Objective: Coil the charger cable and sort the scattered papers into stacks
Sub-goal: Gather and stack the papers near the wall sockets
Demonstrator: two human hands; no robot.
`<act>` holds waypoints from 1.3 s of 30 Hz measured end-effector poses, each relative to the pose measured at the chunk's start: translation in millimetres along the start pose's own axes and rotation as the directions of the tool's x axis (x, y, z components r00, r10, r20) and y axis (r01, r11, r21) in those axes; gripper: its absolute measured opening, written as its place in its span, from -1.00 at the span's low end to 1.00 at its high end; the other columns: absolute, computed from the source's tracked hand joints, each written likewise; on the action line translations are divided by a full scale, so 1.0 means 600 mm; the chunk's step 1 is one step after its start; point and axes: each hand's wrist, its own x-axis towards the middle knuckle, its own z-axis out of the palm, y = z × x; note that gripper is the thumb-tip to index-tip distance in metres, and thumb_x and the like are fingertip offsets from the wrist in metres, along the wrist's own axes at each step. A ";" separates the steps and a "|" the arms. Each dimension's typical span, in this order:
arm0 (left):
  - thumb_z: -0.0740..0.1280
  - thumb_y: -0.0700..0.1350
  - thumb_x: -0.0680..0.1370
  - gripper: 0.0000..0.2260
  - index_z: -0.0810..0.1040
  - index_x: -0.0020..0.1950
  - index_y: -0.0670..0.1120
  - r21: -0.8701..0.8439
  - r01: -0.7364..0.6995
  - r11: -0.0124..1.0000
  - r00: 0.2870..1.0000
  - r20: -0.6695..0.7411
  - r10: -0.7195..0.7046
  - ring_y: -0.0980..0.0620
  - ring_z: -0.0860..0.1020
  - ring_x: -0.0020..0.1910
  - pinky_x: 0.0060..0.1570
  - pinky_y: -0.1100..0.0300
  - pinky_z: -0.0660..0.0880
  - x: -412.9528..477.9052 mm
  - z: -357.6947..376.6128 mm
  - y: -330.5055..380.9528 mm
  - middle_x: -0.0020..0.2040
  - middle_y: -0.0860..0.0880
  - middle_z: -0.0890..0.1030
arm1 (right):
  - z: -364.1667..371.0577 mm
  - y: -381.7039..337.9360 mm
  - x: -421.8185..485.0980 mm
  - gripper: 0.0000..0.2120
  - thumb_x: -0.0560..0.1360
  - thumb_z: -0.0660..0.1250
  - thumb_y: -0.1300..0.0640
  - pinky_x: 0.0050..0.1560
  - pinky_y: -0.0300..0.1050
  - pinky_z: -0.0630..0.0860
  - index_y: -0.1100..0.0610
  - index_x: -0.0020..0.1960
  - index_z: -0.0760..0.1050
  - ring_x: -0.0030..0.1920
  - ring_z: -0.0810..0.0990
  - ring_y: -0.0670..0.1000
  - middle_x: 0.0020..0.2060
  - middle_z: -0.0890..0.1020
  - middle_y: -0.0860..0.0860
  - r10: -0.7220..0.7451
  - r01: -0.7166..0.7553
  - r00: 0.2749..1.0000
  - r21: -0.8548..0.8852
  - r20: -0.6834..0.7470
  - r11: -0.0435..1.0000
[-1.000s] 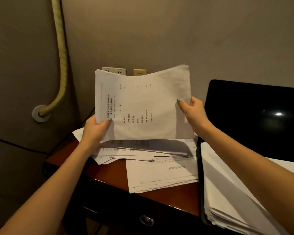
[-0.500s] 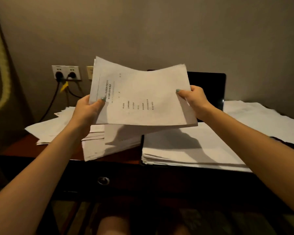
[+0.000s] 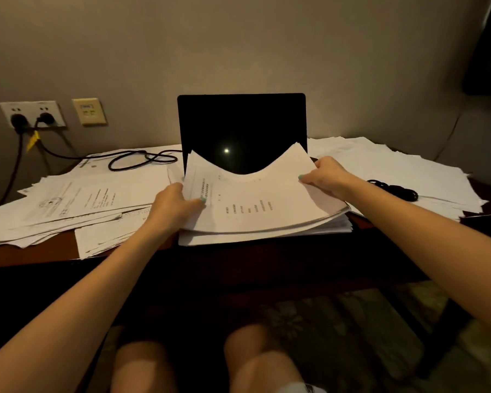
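Left hand [image 3: 176,207]: grips a bowed sheaf of white printed sheets [image 3: 255,205] by its left edge.
Right hand [image 3: 328,173]: pinches the right edge.
Sheaf: over a thick white paper stack [image 3: 267,238] on the reddish wooden table [image 3: 31,255].
Cable: thin black charger cable [image 3: 142,161], loosely looped on scattered sheets at left, possibly wall-plugged.

One worktop [image 3: 26,256] carries one laptop [image 3: 241,123]. Two grips show, the left grip [image 3: 176,207] and the right grip [image 3: 328,174], with one bundle of papers [image 3: 261,202] held between them. The lying paper makes perhaps four piles, though edges overlap: left heap [image 3: 82,202], front-left stack [image 3: 111,239], centre stack [image 3: 267,236], right heap [image 3: 394,165]. Two black cables: one loose cable [image 3: 142,161], one bunched cable [image 3: 397,190]. Two wall plates, a white socket plate [image 3: 31,113] and a beige plate [image 3: 89,111]; two plugs [image 3: 19,120] in the white.
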 end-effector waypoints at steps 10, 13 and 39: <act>0.26 0.42 0.39 -0.35 0.38 0.41 0.14 0.239 -0.438 0.867 0.873 0.344 0.346 0.00 0.29 0.41 0.39 -0.09 0.29 -0.046 -0.001 -0.023 0.47 0.03 0.31 | 0.029 0.032 0.034 -0.65 0.44 0.42 0.18 -0.21 -0.08 0.40 0.28 0.15 0.43 -0.06 0.53 0.19 0.05 0.56 0.20 -0.012 -0.018 0.994 -0.263 -0.112 0.965; 0.18 0.47 0.34 -0.37 0.42 0.34 0.23 0.224 -0.481 0.847 0.838 0.399 0.371 0.08 0.29 0.41 0.38 -0.06 0.31 -0.058 -0.001 -0.039 0.44 0.10 0.35 | 0.031 0.023 0.046 -0.54 0.46 0.40 0.15 -0.01 0.05 0.41 0.24 0.28 0.34 0.19 0.42 0.27 0.20 0.44 0.22 -0.126 0.049 0.985 -0.496 -0.122 0.867; 0.33 0.21 0.49 -0.70 0.53 0.19 0.19 0.215 -0.508 0.834 0.859 0.193 0.474 0.16 0.31 0.32 0.24 -0.03 0.41 -0.060 0.022 -0.063 0.31 0.19 0.44 | 0.211 -0.065 0.114 -0.69 0.63 0.12 0.01 0.08 0.08 0.46 0.18 0.11 0.53 0.05 0.49 0.15 0.06 0.53 0.14 -0.410 0.426 0.892 -0.664 0.192 0.615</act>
